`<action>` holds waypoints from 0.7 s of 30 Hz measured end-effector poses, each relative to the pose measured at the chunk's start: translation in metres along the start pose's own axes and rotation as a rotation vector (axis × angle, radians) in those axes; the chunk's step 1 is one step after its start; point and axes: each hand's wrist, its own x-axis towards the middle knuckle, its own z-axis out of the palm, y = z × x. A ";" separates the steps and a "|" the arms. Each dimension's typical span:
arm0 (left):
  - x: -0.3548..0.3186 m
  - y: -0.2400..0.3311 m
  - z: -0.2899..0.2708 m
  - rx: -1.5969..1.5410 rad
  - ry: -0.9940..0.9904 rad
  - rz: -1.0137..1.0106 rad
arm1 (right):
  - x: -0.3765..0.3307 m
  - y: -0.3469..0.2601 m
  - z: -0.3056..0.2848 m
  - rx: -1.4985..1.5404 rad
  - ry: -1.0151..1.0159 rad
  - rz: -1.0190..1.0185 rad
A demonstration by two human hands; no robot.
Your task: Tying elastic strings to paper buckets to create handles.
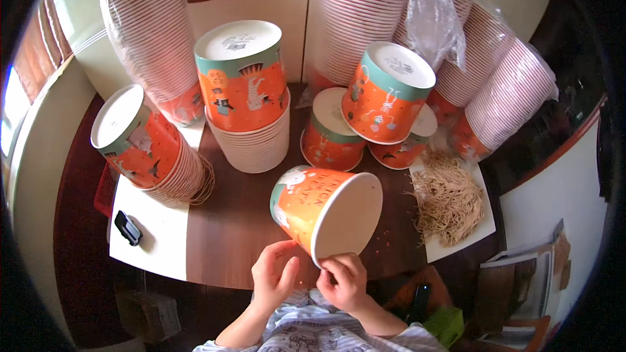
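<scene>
Your right hand [342, 279] pinches the rim of that orange paper tub [301, 214] mid-frame, your left hand [275, 275] is half-open, just at its side, and dark lettering [320, 187] sits up top.

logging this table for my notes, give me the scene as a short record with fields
main item: orange paper tub, tilted, its open mouth toward the right
right hand: pinching the tub's near rim
left hand: at the tub's lower side, contact unclear
right side: pile of tan strands
left side: small black object
behind: upside-down tub stack; plastic-wrapped tub stacks
</scene>
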 end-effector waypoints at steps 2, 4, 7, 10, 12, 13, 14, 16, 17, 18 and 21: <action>-0.001 0.001 -0.005 -0.091 -0.035 0.000 | 0.007 -0.007 -0.003 -0.118 -0.049 -0.114; -0.001 0.006 -0.010 -0.164 -0.057 -0.026 | 0.011 -0.015 -0.011 -0.218 -0.143 -0.188; 0.002 0.010 -0.010 -0.173 -0.050 -0.014 | 0.025 -0.029 -0.020 -0.367 -0.264 -0.241; 0.009 0.012 -0.009 -0.156 -0.014 -0.131 | 0.024 -0.031 -0.016 -0.426 -0.343 -0.238; 0.017 0.008 -0.009 -0.138 -0.015 -0.096 | 0.026 -0.032 -0.020 -0.395 -0.295 -0.255; 0.019 0.010 -0.011 -0.140 -0.023 -0.121 | 0.030 -0.031 -0.026 -0.318 -0.221 -0.269; 0.022 0.011 -0.012 -0.141 -0.030 -0.146 | 0.032 -0.026 -0.035 -0.281 -0.185 -0.246; 0.026 0.007 -0.018 -0.097 0.002 -0.062 | 0.038 -0.012 -0.060 -0.257 -0.095 -0.204; 0.028 0.007 -0.019 -0.071 0.010 -0.048 | 0.042 0.004 -0.071 -0.286 -0.022 -0.143; 0.030 0.007 -0.021 -0.052 -0.001 -0.034 | 0.046 0.022 -0.081 -0.350 0.091 -0.069; 0.034 0.016 -0.019 0.048 -0.056 -0.086 | 0.046 0.100 -0.106 -0.628 0.059 0.163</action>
